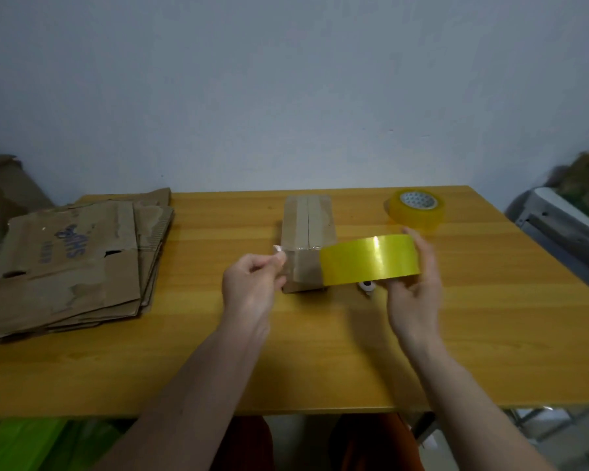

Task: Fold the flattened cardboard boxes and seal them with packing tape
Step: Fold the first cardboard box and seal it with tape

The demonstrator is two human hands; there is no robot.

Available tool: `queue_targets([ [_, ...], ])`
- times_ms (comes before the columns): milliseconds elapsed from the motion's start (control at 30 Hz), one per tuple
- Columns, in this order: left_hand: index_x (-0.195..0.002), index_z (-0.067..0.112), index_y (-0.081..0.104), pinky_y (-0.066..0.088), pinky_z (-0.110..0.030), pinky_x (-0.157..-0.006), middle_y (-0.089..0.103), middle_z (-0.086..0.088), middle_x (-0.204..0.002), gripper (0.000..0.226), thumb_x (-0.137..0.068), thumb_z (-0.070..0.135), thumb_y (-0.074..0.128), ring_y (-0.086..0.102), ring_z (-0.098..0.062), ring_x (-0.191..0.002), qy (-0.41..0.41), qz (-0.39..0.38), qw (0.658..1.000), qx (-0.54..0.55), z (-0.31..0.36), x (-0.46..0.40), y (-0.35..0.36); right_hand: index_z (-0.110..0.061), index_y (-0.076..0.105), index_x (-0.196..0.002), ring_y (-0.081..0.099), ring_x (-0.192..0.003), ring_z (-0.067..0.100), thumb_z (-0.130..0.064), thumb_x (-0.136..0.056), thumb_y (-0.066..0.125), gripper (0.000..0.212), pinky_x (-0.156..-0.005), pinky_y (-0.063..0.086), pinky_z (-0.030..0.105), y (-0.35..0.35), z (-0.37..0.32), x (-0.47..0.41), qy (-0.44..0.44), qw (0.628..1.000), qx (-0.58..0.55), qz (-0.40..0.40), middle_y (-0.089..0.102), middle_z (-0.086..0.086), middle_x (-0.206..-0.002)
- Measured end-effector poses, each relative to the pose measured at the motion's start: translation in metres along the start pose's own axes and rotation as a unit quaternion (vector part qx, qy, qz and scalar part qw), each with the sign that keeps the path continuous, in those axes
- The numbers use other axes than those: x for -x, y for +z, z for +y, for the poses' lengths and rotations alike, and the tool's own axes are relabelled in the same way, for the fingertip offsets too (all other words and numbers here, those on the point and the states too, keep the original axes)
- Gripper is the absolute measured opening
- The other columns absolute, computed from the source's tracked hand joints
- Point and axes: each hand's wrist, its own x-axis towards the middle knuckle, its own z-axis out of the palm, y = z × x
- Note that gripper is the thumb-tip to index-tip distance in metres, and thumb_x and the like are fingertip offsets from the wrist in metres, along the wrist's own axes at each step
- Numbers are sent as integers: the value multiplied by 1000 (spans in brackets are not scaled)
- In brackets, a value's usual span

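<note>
A small folded cardboard box [308, 220] stands in the middle of the wooden table [286, 351], its top flaps closed along a centre seam. My right hand [413, 287] holds a yellow roll of packing tape [371, 260] in the air in front of the box. My left hand [252, 283] pinches the loose tape end [281, 254], and a clear strip [303, 265] stretches from the roll to my fingers across the box's near side. A stack of flattened cardboard boxes [68, 260] lies on the table's left.
A second tape roll [417, 209] lies flat at the back right of the table. A small white object [368, 286] sits on the table just under the held roll. A grey frame [558, 226] stands off the right edge. A pale wall rises behind.
</note>
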Motion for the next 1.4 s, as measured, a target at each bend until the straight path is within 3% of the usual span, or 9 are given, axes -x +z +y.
queue_targets([
  [200,-88,15,62,40,-26,-79,58,7,-86,14,-91,28,66,49,-7,-78,-40,17,998,-45,4,-16,2,-13,46,-136,38,-104,8,16,-77,48,65,-90,26,13,-23,10,-33,-92,964,250,-12,47,18,-121],
  [400,-87,17,58,37,-27,-76,53,9,-80,16,-91,30,66,48,-8,-74,-44,25,998,-33,13,-39,17,-21,40,-139,43,-124,29,3,-86,50,59,-95,39,41,-18,4,-61,-95,937,335,-31,48,9,-136],
  [667,-115,5,61,38,-30,-83,57,-4,-107,30,-94,25,63,50,-19,-96,-90,33,994,-58,-11,-66,23,-24,37,-141,42,-120,31,-2,-89,50,58,-81,41,42,-4,12,-84,-87,896,430,-68,46,11,-134],
  [800,-112,-4,62,49,-40,-83,67,-15,-101,36,-89,22,68,62,-34,-89,-140,42,989,-24,-24,-78,25,-23,36,-142,42,-120,30,-2,-90,48,58,-81,40,40,3,31,-84,-63,904,417,-76,47,11,-132],
  [967,-81,20,61,46,-29,-71,60,3,-88,14,-92,28,62,53,-11,-79,-205,-13,979,8,-35,-89,24,-17,37,-141,44,-123,31,0,-90,49,55,-91,40,41,1,49,-77,-30,937,340,-78,46,11,-137],
  [1067,-97,17,62,47,-35,-78,61,-1,-108,21,-95,37,57,56,-17,-100,-211,-20,977,-14,-36,-90,25,-14,36,-140,45,-122,31,1,-89,50,55,-93,40,39,4,55,-71,-17,948,308,-74,47,12,-135],
  [1167,-130,12,46,52,-38,-76,50,-3,-125,71,-82,61,63,52,-26,-115,-230,-4,971,-61,-38,-90,19,-14,36,-140,45,-121,30,1,-89,50,56,-92,40,39,7,56,-66,-10,951,301,-74,46,12,-134],
  [1300,-138,23,42,45,-40,-100,44,-2,-135,64,-83,32,73,46,-23,-123,51,83,973,-209,-36,-87,6,-8,38,-138,42,-124,31,3,-86,53,55,-99,36,36,10,51,-64,-28,947,306,-88,45,15,-133],
  [1400,-112,19,70,43,-28,-90,64,3,-112,36,-88,-4,57,53,-17,-108,306,22,867,-393,-14,-82,1,-7,37,-137,45,-121,32,1,-86,55,54,-97,39,40,18,46,-59,-23,943,300,-142,46,15,-132],
])
